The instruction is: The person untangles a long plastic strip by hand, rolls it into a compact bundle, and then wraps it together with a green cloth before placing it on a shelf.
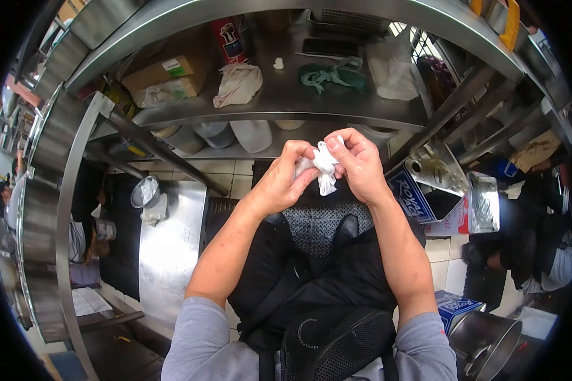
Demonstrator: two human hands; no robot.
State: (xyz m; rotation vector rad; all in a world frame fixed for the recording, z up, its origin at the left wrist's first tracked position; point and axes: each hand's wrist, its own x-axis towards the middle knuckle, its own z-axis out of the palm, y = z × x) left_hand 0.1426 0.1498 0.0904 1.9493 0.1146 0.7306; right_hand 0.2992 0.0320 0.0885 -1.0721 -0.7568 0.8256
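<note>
Both of my hands are raised in front of me and pinch one crumpled white tissue (pixel 325 166). My left hand (pixel 285 178) grips its left side with curled fingers. My right hand (pixel 357 164) holds its top and right side between thumb and fingers. The tissue hangs a little below my fingers, in front of a steel shelf (pixel 279 113). A black bag (pixel 327 279) rests below my forearms against my body.
The steel shelf holds a cardboard box (pixel 165 71), a white cloth bundle (pixel 238 86), a green cloth (pixel 332 76), a red can (pixel 230 39) and a white bag (pixel 393 70). Blue-and-white boxes (pixel 413 200) and a steel pot (pixel 486 346) stand at right. Another person sits at far right (pixel 546 254).
</note>
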